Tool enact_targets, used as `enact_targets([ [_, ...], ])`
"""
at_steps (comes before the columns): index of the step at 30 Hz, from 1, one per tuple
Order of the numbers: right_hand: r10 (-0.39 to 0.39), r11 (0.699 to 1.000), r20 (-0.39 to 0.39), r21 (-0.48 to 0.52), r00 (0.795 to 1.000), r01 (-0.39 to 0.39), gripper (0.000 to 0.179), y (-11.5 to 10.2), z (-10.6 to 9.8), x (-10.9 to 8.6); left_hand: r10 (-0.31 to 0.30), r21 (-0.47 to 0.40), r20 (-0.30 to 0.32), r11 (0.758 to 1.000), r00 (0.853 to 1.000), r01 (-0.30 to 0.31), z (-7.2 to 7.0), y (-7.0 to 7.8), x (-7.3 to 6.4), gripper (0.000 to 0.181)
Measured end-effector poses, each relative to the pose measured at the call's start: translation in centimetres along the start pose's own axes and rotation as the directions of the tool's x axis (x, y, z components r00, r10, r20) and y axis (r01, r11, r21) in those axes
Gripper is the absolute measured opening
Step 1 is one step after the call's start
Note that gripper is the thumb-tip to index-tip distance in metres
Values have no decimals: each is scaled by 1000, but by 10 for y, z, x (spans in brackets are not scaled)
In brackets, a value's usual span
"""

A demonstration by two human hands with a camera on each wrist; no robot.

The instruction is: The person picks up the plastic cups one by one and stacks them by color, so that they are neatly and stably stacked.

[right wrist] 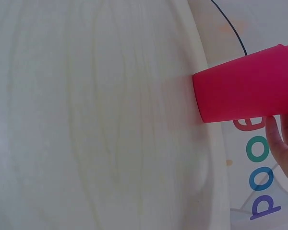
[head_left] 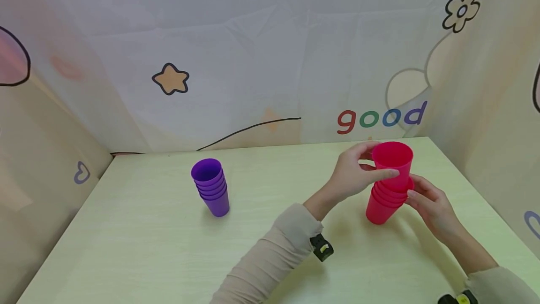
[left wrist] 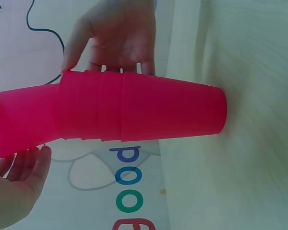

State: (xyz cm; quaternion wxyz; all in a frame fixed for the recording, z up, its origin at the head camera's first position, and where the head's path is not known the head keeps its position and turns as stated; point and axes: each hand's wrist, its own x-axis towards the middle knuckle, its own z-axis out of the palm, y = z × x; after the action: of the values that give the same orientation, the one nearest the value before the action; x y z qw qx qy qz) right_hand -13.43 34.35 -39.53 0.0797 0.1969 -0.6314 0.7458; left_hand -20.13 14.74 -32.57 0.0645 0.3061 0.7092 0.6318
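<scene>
A stack of red cups (head_left: 381, 205) stands tilted on the table at the right in the head view, its rims showing as ridges. One red cup (head_left: 392, 156) sits partly out of the top of that stack, its lower end inside the cup below. My left hand (head_left: 356, 168) grips this upper cup, thumb across its near side and fingers behind. Lower down, my right hand (head_left: 432, 208) holds the stack from the right near its upper rims. In the left wrist view, both hands flank the red cups, and the stack's base is close over the table.
A stack of purple cups (head_left: 217, 201) leans slightly on the table (head_left: 126, 247), left of centre. Printed cloth (head_left: 253, 60) walls the table at the back and both sides. The red cups stand not far from the table's back and right edges.
</scene>
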Motion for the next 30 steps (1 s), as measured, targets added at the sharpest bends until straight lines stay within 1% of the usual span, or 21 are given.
enact_targets([
  [4, -5, 1000, -1, 5, 1000, 5, 41, 0, 0, 0, -23, 52, 5, 998, 1000, 23, 5, -3, 1, 49],
  [11, -12, 1000, -12, 3, 1000, 12, 39, 1, 0, 0, -80, 126, 32, 989, 996, 76, 13, -10, 0, 52],
  [18, -10, 1000, -10, -10, 1000, 10, 40, 1, 0, 0, -118, 178, 58, 978, 991, 106, 15, -16, -4, 59],
  [21, -5, 1000, -1, -18, 1000, 5, 41, 1, 0, 0, -115, 166, 63, 981, 991, 103, 11, -18, -6, 60],
  [23, -9, 1000, -2, -21, 1000, 9, 41, 2, 0, 0, -97, 143, 65, 986, 993, 87, 5, -19, -8, 59],
  [27, -33, 999, -8, -10, 999, 33, 39, 3, 0, 0, -48, 106, 62, 993, 997, 42, -9, -22, -15, 53],
  [30, -51, 999, -6, 4, 999, 51, 38, 3, 1, 0, -23, 124, 59, 992, 998, 16, -22, -22, -23, 50],
])
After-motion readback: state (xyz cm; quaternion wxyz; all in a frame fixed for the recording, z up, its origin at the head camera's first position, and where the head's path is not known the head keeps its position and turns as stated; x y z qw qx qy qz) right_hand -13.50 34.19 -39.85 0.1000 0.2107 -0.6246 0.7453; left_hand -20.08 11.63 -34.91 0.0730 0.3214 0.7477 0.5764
